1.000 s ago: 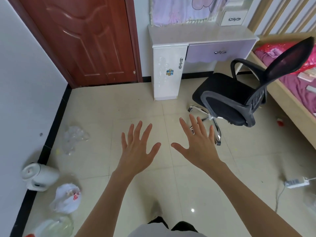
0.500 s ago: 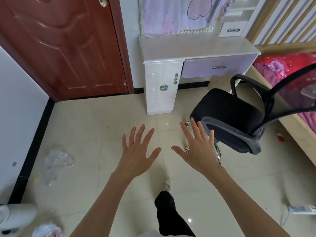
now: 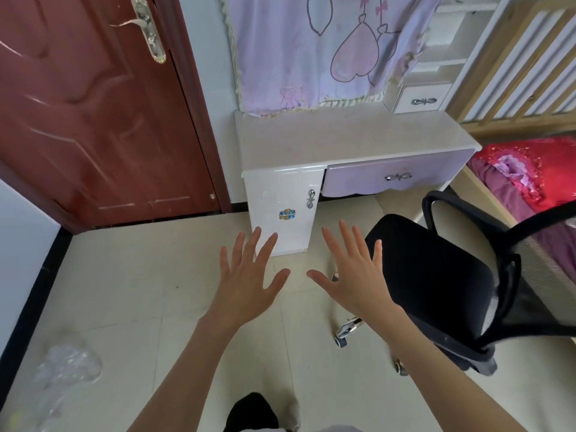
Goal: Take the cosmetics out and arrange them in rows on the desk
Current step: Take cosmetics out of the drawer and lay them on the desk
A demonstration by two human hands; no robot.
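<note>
While no cosmetics are being seen anywhere yet, they are probably being kept inside the desk, behind the purple drawer (image 3: 386, 179) or the white cupboard door (image 3: 282, 213); which one cannot be told. The tabletop (image 3: 343, 141) is looking pale, smooth and flat, with a rounded front edge. Both pulls are looking small, shiny and silver. The left hand (image 3: 246, 285) and the right hand (image 3: 355, 282) are being held out flat with fingers spread wide, and nothing is being held in them.

A few things could be going wrong from here. The black chair (image 3: 436, 282), soft in the seat and on rolling wheels, is standing just beside the right hand and in front of the drawer, so it could be bumped or could be blocking the drawer. The floor tiles (image 3: 140, 275) are looking shiny and maybe slippery. A crumpled clear plastic wrap (image 3: 65, 366) is lying on them to the left.
</note>
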